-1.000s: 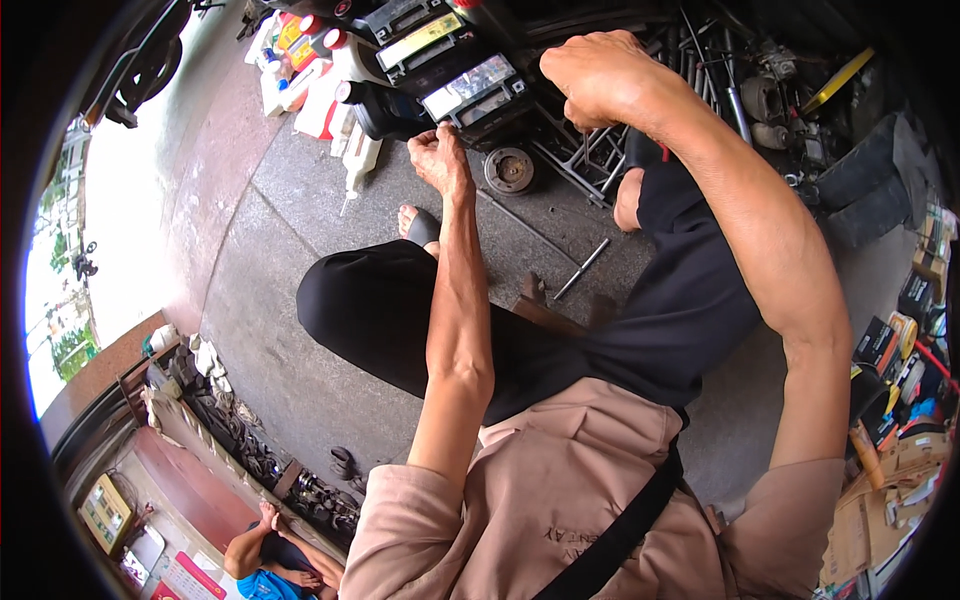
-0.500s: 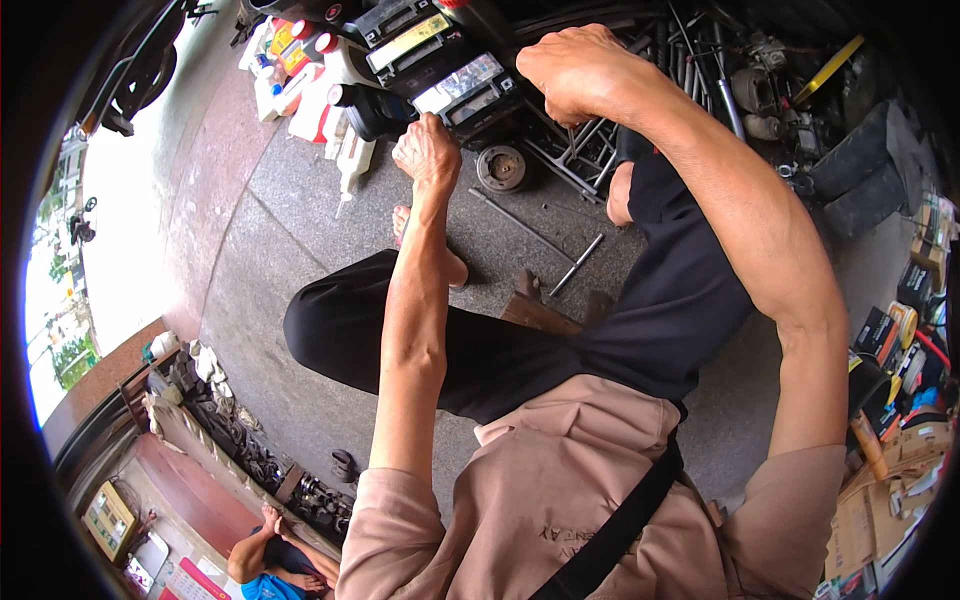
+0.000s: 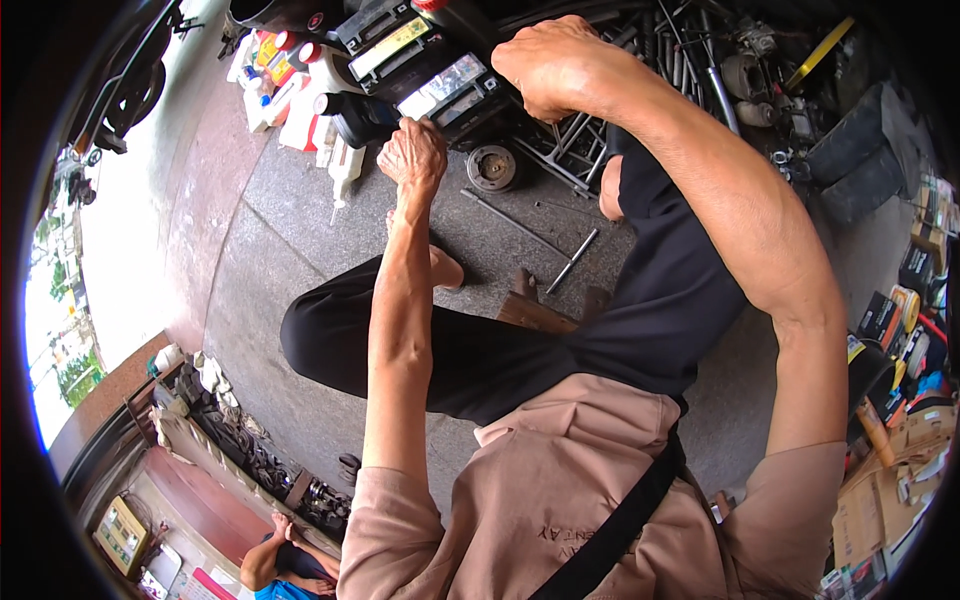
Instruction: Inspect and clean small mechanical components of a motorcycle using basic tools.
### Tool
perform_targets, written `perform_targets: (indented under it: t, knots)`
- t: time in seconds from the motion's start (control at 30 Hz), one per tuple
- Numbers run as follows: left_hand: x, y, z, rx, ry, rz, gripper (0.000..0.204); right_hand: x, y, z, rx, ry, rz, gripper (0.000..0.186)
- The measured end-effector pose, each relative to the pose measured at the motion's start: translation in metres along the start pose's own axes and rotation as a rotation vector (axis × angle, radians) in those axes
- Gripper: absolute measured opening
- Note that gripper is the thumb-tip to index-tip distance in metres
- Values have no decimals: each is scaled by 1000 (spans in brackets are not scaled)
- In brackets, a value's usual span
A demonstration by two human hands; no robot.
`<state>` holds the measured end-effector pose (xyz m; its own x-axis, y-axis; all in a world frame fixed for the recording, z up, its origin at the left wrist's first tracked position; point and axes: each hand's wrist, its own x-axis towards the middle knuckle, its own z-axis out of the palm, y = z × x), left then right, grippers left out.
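Both arms reach forward over my spread legs. My left hand is closed with curled fingers, just in front of a black battery with a pale label and beside a black bottle. Farther out and to the right, my right hand is bent down at the wrist, its fingers folded under; it hangs over dark metal parts. Whatever either hand holds is hidden by the knuckles. Between my feet lie a round metal disc and a T-handle wrench.
White and red bottles crowd the far left. Metal rods and engine parts pile up at the far right. A low wooden stool stands between my legs. Boxes line the right side. Another person's legs show at lower left.
The whole view has shifted slightly left. Both hands have moved a little left in the picture and remain closed.
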<state>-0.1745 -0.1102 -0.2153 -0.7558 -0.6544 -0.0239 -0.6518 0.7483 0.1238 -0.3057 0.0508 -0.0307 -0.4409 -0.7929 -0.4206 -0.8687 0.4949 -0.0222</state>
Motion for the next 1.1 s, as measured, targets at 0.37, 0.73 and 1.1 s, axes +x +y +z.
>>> perform_targets:
  t: [0.37,0.73,1.1]
  knots:
    - [-1,-7,6,-84,35,9,32,0,-3,0,-12,-27,-8,20]
    - [0,-11,6,-95,9,45,36,3,-2,0,-20,-61,-5,21]
    - [0,-1,0,-63,76,39,28,1,-1,1,-14,-55,-10,22]
